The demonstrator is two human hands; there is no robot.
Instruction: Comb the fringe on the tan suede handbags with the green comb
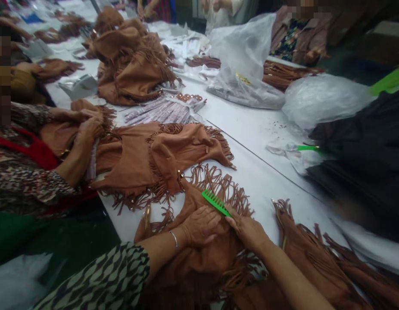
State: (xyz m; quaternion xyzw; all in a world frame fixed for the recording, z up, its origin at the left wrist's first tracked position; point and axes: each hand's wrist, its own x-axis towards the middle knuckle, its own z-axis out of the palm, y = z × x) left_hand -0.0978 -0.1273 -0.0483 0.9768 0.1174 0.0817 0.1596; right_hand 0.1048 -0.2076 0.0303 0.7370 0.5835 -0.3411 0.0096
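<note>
A brown fringed garment point(199, 267) lies spread on the table in front of me, its looped fringe point(233, 189) fanned out over the white top. Flat on the brown fabric rests my left hand point(201, 224), fingers stretched out, a bracelet on its wrist. My right hand point(247, 230) is closed around the end of a green comb point(215, 203). The comb's teeth point up and away from me, at the edge where fabric meets fringe. My right hand hides the comb's handle end.
Another brown fringed garment point(148, 155) lies just beyond, beside a co-worker's hands point(89, 125) at the left. Farther back stand a brown garment pile point(128, 64) and a clear plastic bag point(244, 64). More brown fringed pieces point(306, 249) lie at right, near dark fabric point(367, 163).
</note>
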